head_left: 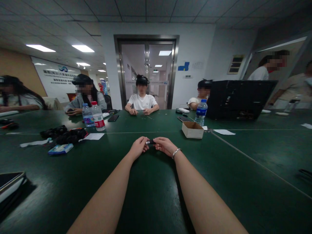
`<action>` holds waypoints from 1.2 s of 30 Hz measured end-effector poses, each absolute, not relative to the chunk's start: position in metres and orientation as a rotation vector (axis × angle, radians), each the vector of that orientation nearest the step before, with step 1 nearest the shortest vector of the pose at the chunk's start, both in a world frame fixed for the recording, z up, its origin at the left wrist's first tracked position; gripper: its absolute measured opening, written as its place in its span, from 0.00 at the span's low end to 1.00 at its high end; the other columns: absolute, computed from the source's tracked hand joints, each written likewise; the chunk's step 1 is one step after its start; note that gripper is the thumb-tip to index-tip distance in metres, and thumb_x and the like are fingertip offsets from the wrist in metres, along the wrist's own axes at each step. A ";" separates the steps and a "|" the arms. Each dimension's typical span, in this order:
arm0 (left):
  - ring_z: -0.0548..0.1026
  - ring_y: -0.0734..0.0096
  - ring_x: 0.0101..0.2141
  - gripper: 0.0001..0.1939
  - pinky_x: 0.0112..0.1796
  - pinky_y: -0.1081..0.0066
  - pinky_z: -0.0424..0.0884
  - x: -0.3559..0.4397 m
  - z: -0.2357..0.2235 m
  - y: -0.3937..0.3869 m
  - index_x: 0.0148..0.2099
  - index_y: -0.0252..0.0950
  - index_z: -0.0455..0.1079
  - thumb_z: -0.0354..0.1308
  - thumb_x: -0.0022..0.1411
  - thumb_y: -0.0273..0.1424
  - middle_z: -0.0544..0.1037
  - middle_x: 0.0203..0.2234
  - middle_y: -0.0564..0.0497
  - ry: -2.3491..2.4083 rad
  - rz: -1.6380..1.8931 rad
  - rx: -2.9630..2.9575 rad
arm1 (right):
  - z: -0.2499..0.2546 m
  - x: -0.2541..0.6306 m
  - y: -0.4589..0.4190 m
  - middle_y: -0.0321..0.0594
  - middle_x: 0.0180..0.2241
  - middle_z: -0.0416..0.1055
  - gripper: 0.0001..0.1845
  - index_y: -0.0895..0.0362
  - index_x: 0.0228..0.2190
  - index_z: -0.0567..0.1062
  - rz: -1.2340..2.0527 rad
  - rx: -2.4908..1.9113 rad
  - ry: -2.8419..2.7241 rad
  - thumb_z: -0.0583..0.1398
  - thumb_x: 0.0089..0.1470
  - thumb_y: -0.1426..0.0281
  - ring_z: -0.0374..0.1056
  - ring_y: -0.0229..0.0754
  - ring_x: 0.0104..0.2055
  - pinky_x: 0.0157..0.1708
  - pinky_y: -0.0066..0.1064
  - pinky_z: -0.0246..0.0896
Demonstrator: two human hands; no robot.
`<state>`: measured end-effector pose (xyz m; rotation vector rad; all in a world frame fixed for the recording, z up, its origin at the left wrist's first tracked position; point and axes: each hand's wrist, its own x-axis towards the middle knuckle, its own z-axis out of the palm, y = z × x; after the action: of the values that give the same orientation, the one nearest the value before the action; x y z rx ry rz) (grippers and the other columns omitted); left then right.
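Between my two hands, a little above the green table, is a small dark tube (150, 142) with a silvery part at its left end; its exact kind I cannot make out. The fingers of my left hand (138, 147) are closed around the silvery end. My right hand (165, 146), with a silver bracelet (176, 152) at its wrist, pinches the black end. Fingers cover part of the tube at both ends.
An open cardboard box (192, 131) and a water bottle (201, 112) stand to the right, before a large black monitor (241, 99). Two bottles (98, 117), black gear (70, 136) and a blue-white packet (60, 149) are at left. Several people sit across the table (146, 195).
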<state>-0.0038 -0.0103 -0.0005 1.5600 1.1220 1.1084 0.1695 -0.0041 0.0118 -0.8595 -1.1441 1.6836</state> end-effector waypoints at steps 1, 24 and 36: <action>0.67 0.77 0.21 0.17 0.20 0.80 0.61 -0.004 0.000 -0.010 0.40 0.35 0.65 0.44 0.60 0.42 0.69 0.22 0.52 1.119 1.107 1.546 | 0.012 0.170 -0.004 0.40 0.21 0.68 0.05 0.64 0.29 0.70 1.683 -0.857 -1.143 0.63 0.49 0.78 0.64 0.31 0.20 0.21 0.19 0.64; 0.69 0.74 0.27 0.14 0.21 0.81 0.63 -0.006 0.003 -0.015 0.41 0.36 0.66 0.55 0.53 0.37 0.70 0.30 0.50 1.118 1.140 1.594 | 0.014 0.170 -0.005 0.40 0.21 0.68 0.06 0.65 0.29 0.71 1.690 -0.863 -1.131 0.64 0.48 0.77 0.64 0.31 0.20 0.20 0.19 0.64; 0.70 0.71 0.29 0.16 0.20 0.80 0.65 -0.007 -0.003 -0.008 0.36 0.33 0.66 0.54 0.53 0.41 0.71 0.28 0.48 1.135 1.227 1.523 | 0.013 0.169 -0.005 0.38 0.22 0.68 0.11 0.64 0.32 0.71 1.658 -0.854 -1.211 0.65 0.44 0.79 0.64 0.30 0.19 0.20 0.19 0.65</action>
<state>-0.0070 -0.0077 -0.0031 1.5232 1.1351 1.2272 0.1686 -0.0051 0.0126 -0.8543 -1.2109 1.6580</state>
